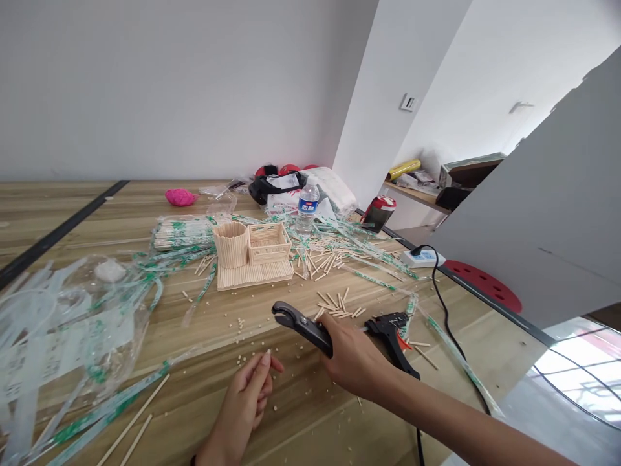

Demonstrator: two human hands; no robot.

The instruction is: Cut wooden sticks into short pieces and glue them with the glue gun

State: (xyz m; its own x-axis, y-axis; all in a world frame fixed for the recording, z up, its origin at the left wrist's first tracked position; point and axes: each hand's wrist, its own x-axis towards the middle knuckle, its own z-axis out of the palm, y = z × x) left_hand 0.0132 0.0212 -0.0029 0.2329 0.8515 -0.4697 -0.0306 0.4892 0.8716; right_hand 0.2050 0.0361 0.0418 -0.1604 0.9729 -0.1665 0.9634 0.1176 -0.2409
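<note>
My right hand [342, 349] is wrapped round the handles of a dark cutter [303, 325], whose head points to the left above the table. Lower and to the left, my left hand [248, 391] is pinched, thumb against forefinger, with a tiny pale bit of stick [268, 352] at the fingertips. Small cut pieces [240, 323] lie scattered near both hands. Behind them stands a model of wooden sticks [255, 274], with a round cup [231, 244] and a railed box [269, 243] on a flat base. Short sticks [339, 304] lie in a loose pile beyond my right hand.
A black glue gun [392, 336] lies right of my right hand, its cable running to a power strip [422, 259]. Plastic wrappers [72, 336] cover the left side. A water bottle [307, 206], bundled sticks [182, 233] and a pink bundle [180, 197] are farther back.
</note>
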